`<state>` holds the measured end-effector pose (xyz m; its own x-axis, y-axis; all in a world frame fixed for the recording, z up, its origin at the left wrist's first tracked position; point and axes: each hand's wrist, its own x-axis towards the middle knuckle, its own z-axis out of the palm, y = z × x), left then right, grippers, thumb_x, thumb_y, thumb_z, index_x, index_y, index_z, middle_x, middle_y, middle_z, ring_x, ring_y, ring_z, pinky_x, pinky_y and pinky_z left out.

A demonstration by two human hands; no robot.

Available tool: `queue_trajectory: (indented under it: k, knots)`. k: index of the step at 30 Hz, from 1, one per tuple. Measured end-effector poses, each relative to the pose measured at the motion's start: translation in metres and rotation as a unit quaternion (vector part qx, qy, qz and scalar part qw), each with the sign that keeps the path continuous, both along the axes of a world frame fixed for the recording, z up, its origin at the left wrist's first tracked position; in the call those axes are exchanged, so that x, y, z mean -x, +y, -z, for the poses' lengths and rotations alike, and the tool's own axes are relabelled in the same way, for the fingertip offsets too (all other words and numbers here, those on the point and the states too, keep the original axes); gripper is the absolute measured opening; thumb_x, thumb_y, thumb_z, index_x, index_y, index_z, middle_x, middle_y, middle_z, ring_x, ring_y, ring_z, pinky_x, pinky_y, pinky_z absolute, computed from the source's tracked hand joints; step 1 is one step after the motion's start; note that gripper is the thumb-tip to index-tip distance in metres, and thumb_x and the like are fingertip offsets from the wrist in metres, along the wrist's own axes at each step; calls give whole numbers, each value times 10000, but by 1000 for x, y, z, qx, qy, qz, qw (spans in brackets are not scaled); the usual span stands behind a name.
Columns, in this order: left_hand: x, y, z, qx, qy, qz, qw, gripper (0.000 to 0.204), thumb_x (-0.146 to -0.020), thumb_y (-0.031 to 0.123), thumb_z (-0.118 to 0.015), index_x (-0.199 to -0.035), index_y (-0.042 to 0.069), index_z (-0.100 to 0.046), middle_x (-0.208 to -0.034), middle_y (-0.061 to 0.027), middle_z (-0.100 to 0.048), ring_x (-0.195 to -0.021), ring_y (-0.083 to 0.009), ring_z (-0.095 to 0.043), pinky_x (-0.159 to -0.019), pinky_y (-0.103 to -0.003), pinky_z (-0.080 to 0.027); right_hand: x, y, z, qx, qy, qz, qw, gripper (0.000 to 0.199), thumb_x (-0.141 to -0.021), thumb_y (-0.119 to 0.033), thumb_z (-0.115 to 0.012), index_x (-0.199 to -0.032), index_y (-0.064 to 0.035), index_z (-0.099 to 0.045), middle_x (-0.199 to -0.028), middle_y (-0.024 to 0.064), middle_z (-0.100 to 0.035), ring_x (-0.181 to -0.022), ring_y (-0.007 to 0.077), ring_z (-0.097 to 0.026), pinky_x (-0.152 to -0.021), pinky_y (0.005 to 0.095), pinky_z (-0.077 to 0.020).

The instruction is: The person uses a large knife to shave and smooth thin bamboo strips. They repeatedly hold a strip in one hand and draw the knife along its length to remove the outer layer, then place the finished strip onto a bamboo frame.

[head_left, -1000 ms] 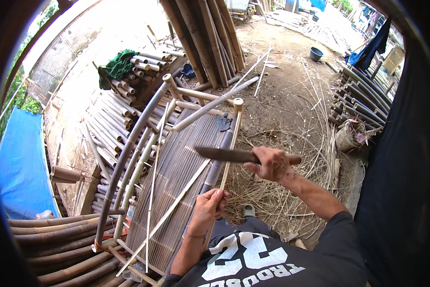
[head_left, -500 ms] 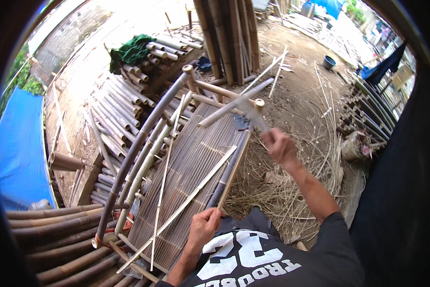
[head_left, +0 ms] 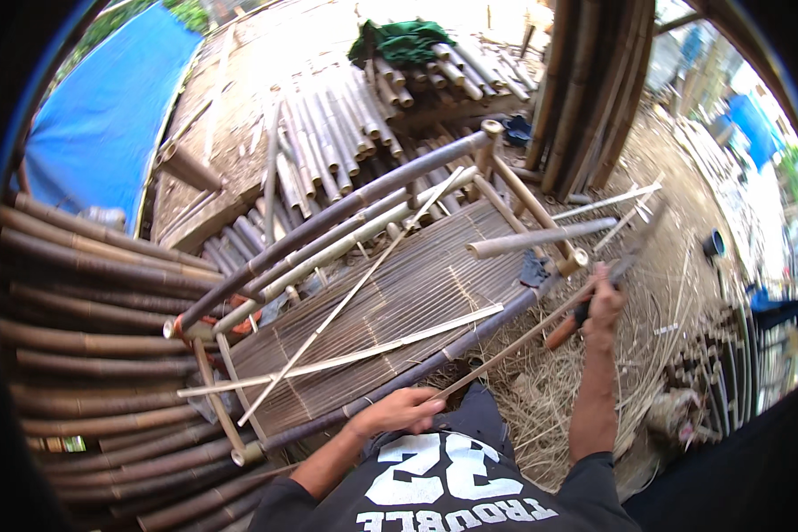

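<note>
Head view: thin tan bamboo strip (head_left: 518,342) spanned at four o'clock. Near end loosely pinched by left hand (head_left: 402,410), six o'clock; brown-handled knife (head_left: 560,334) gripped by right hand (head_left: 605,303), three o'clock, strip's far end apparently included. Brown slatted bamboo bench (head_left: 452,266) seen alongside. Step judged: strip being steadied; firm hold, blade kept off fingers called for.
</note>
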<state>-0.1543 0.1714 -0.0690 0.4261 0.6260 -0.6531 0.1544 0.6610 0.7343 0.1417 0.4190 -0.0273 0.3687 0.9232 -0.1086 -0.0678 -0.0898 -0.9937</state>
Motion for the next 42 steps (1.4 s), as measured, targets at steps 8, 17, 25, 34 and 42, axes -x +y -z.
queue_trajectory:
  k: [8, 17, 25, 34, 42]
  knots:
    - [93, 15, -43, -348, 347, -194, 849, 161, -935, 151, -564, -967, 50, -685, -867, -81, -682, -806, -166, -634, -752, -302, -519, -56, 154, -23, 32, 184, -153, 970, 432, -963, -415, -553, -1123, -14, -548, -918, 117, -648, -505, 60, -464, -445, 222, -428]
    - [165, 40, -356, -612, 121, -559, 546, 265, -1028, 275, -463, -923, 45, -542, -688, 30, -346, -558, -64, -276, -496, -197, -277, 71, 22, 81, 314, 131, -452, 825, 391, -875, -274, -698, -1080, -2, -508, -879, 211, -692, -463, 83, -518, -425, 236, -470]
    - [285, -53, -253, -608, -17, -712, 350, 267, -1001, 264, -473, -806, 88, -527, -653, 37, -392, -539, -77, -330, -492, -225, -312, 205, 17, 107, 227, 196, -387, 872, 437, -921, -365, -642, -1155, -24, -500, -968, 231, -687, -446, 84, -500, -403, 240, -453]
    - [327, 42, 87, -170, -322, -899, 245, 364, -1011, 372, -433, -767, 119, -528, -636, 27, -527, -516, -87, -468, -495, -249, -421, 256, 124, 99, 27, 196, -125, 972, 309, -962, -316, -589, -1122, -56, -544, -927, 81, -593, -530, 64, -443, -460, 187, -424]
    - [368, 42, 284, 94, -133, -866, 474, 311, -983, 376, -505, -929, 72, -540, -759, -66, -564, -660, -213, -626, -617, -413, -599, 308, 76, 113, 67, -44, -38, 996, 304, -912, -330, -681, -853, -43, -601, -695, 15, -534, -550, 96, -457, -481, 232, -372]
